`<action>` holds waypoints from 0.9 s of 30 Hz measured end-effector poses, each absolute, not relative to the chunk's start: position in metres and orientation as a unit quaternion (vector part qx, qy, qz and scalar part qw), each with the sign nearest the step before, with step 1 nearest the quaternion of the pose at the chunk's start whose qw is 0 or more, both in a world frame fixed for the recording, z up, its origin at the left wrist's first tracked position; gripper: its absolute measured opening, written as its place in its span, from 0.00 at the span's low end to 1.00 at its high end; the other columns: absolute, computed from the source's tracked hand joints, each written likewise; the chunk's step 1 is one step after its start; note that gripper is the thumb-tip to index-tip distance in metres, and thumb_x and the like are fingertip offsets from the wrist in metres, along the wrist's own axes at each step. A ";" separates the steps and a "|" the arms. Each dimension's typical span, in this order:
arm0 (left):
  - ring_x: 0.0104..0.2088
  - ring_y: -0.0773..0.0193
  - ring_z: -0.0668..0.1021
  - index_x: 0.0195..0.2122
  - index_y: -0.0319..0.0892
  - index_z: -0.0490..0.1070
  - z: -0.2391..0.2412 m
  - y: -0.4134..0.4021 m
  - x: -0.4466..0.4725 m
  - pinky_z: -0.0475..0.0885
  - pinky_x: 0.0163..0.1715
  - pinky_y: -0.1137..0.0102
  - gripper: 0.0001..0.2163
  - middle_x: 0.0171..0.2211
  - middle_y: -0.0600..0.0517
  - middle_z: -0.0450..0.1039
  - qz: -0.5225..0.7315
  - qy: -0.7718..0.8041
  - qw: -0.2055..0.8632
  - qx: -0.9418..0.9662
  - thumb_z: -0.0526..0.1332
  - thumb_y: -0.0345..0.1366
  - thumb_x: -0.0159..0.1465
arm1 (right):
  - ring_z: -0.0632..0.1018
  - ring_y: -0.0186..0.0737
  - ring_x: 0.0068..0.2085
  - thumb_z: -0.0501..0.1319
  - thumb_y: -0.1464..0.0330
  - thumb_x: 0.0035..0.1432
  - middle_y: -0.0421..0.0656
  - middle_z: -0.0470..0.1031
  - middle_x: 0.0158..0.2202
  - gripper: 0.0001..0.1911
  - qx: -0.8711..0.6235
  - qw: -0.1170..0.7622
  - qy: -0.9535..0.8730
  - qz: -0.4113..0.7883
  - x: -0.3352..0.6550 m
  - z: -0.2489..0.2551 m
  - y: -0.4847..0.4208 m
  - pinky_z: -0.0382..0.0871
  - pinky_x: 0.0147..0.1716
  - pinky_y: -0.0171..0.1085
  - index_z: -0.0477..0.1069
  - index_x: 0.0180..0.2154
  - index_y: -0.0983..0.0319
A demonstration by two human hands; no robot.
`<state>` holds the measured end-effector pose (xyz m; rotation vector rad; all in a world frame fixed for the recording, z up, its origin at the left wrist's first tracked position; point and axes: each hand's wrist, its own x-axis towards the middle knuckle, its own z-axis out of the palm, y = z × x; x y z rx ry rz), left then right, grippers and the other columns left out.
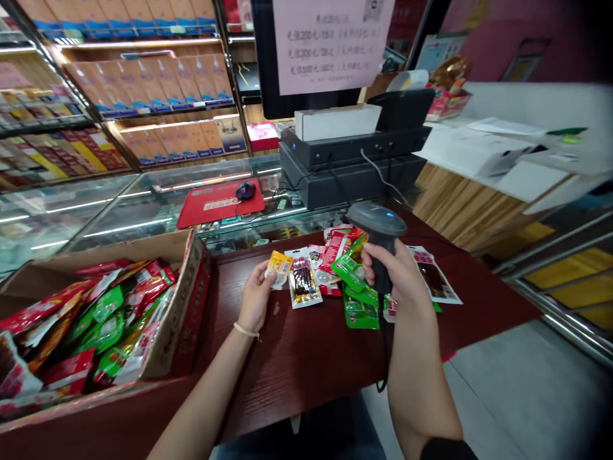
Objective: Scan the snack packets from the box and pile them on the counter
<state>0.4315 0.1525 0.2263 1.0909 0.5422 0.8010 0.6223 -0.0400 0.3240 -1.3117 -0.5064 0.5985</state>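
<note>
My left hand (255,292) pinches a small yellow snack packet (278,268) above the dark red counter, its barcode label facing up. In my right hand (395,275) is a dark barcode scanner (377,219), gripped by its handle, with a blue light lit on top and a cable hanging below. Just right of the yellow packet lies a white-edged snack packet (305,281) with a dark middle. Red and green snack packets (352,271) are heaped beneath and behind the scanner. Another white-edged packet (438,278) lies to the right, partly hidden by my right hand.
An open cardboard box (179,306) full of snack packets stands at the left. Behind are a glass display case (119,204), a red mouse pad (211,207) with a mouse (245,190), and a cash register base (320,176) under a monitor (265,76). Shelves hold boxed goods.
</note>
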 end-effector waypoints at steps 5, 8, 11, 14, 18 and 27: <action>0.41 0.60 0.78 0.45 0.42 0.74 0.230 0.138 0.495 0.71 0.47 0.66 0.16 0.42 0.48 0.78 0.314 0.263 0.671 0.618 0.67 0.37 0.55 | 0.66 0.30 0.17 0.69 0.62 0.51 0.32 0.66 0.21 0.16 -0.583 0.750 -0.211 0.230 0.635 0.335 -0.063 0.61 0.12 0.30 0.62 0.35 0.56; 0.44 0.56 0.76 0.42 0.44 0.76 0.227 0.133 0.527 0.67 0.53 0.60 0.14 0.40 0.48 0.78 0.325 0.280 0.582 0.691 0.67 0.33 0.53 | 0.66 0.30 0.17 0.68 0.61 0.51 0.33 0.66 0.21 0.17 -0.584 0.748 -0.219 0.227 0.638 0.337 -0.069 0.62 0.12 0.30 0.62 0.35 0.56; 0.49 0.51 0.75 0.40 0.46 0.77 0.222 0.131 0.542 0.62 0.58 0.56 0.14 0.43 0.47 0.78 0.319 0.283 0.544 0.722 0.67 0.31 0.51 | 0.66 0.30 0.17 0.68 0.59 0.51 0.33 0.65 0.21 0.17 -0.586 0.740 -0.231 0.235 0.639 0.334 -0.073 0.62 0.12 0.30 0.62 0.34 0.57; 0.50 0.48 0.74 0.37 0.47 0.78 0.218 0.130 0.545 0.58 0.60 0.54 0.13 0.41 0.46 0.79 0.301 0.258 0.523 0.755 0.68 0.29 0.50 | 0.66 0.30 0.16 0.69 0.59 0.50 0.33 0.66 0.21 0.17 -0.586 0.738 -0.228 0.243 0.638 0.331 -0.074 0.61 0.12 0.30 0.62 0.34 0.56; 0.50 0.48 0.74 0.39 0.46 0.78 0.219 0.131 0.542 0.59 0.59 0.53 0.12 0.44 0.44 0.77 0.308 0.239 0.452 0.802 0.65 0.29 0.54 | 0.65 0.30 0.16 0.70 0.60 0.49 0.33 0.65 0.20 0.18 -0.585 0.738 -0.223 0.252 0.635 0.331 -0.069 0.60 0.11 0.30 0.61 0.30 0.57; 0.44 0.56 0.77 0.43 0.48 0.78 0.291 0.116 0.464 0.70 0.48 0.63 0.10 0.44 0.48 0.77 0.342 0.191 0.479 0.786 0.61 0.34 0.62 | 0.67 0.31 0.17 0.70 0.59 0.49 0.35 0.67 0.20 0.16 -0.598 0.698 -0.264 0.293 0.612 0.343 -0.047 0.62 0.12 0.31 0.64 0.30 0.58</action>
